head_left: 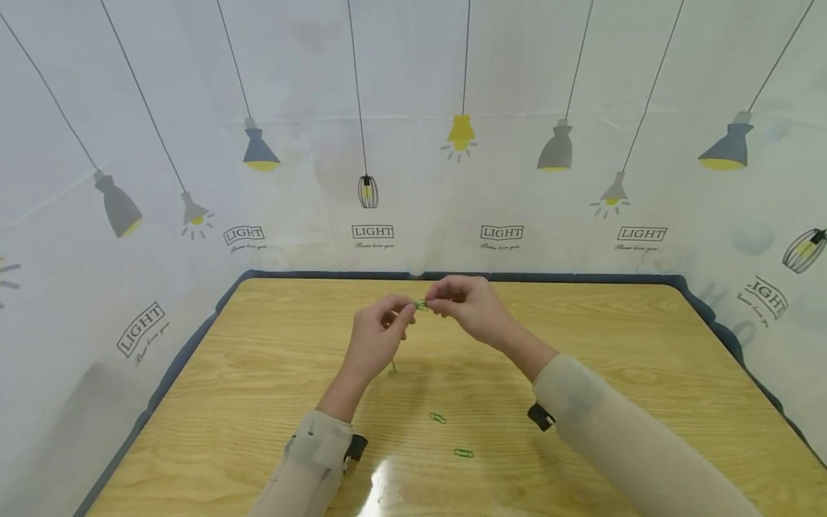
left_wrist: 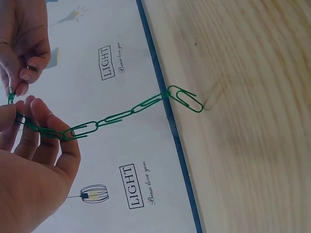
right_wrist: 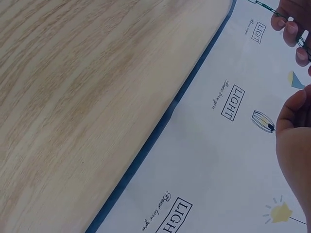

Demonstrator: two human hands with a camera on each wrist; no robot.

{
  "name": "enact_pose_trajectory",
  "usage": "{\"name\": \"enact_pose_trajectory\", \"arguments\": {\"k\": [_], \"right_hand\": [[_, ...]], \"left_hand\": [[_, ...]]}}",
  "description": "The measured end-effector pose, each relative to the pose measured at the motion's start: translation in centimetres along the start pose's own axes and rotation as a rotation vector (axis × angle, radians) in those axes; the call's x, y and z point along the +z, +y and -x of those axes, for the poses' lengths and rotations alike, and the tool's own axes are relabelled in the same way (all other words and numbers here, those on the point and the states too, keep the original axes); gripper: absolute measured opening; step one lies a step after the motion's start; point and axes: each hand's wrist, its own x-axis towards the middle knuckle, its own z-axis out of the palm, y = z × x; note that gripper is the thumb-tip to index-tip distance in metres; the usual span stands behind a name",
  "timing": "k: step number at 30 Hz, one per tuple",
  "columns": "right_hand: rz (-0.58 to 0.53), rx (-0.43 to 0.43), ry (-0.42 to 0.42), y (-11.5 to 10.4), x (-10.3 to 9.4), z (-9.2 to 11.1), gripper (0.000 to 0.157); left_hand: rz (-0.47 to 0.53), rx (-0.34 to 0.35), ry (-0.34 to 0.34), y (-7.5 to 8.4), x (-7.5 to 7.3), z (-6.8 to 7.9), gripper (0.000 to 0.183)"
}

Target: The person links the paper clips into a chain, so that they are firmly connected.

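Observation:
Both hands are raised over the far part of the table, fingertips nearly meeting. My left hand (head_left: 377,337) pinches a chain of linked green paper clips (left_wrist: 114,118) near one end. In the left wrist view the chain runs across the curled fingers and hangs free, its last clip dangling. My right hand (head_left: 477,309) pinches a green paper clip (left_wrist: 10,95) beside the left thumb. Whether that clip is hooked into the chain cannot be made out. Only part of the right hand (right_wrist: 297,131) shows in the right wrist view, its fingertips out of frame.
Two loose green paper clips, one farther (head_left: 438,418) and one nearer (head_left: 463,453), lie on the wooden table (head_left: 620,402). A white sheet printed with lamps (head_left: 413,86) surrounds the table's back and sides, along a dark blue edge (head_left: 555,277).

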Motion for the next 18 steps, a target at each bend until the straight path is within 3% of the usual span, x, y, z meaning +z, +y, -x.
{"name": "enact_pose_trajectory", "arguments": {"k": [8, 18], "right_hand": [[0.035, -0.043, -0.011, 0.22, -0.2, 0.2, 0.008], [0.041, -0.053, 0.008, 0.8, -0.62, 0.34, 0.007]], "left_hand": [[0.014, -0.049, -0.035, -0.1, -0.22, 0.05, 0.022], [0.041, -0.108, -0.026, -0.52, -0.51, 0.09, 0.022]]}}
